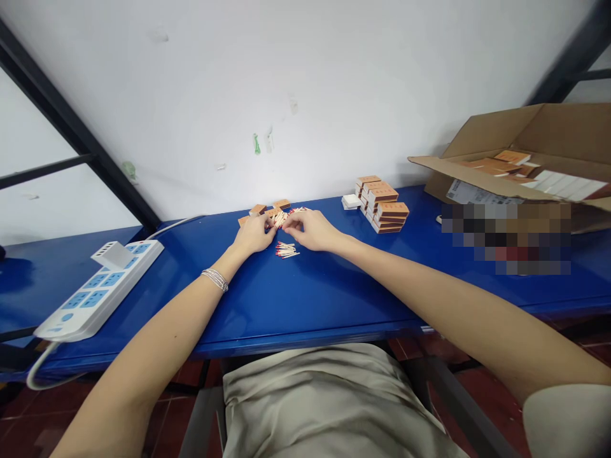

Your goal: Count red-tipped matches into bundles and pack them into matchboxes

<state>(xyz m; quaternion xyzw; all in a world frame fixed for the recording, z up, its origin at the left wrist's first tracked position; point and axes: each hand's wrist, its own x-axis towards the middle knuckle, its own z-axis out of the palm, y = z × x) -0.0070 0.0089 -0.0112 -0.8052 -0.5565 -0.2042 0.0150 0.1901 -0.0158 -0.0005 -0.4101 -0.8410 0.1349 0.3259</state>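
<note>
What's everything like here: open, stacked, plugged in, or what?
Cardboard box: open, matchboxes inside
Matchbox stack: several layers high
Power strip: face up
White adapter: plugged in
Near matches: loose, small pile
Left hand: curled, at far matches
Right hand: curled, at far matches

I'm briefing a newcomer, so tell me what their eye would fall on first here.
Likely the left hand and right hand, close together at loose matches around the middle of the blue tabletop, with a small cluster of red-tipped matches just nearer the wearer. Next, the stacked matchboxes to their right and the open cardboard box at far right. The white power strip stands out at left.
</note>
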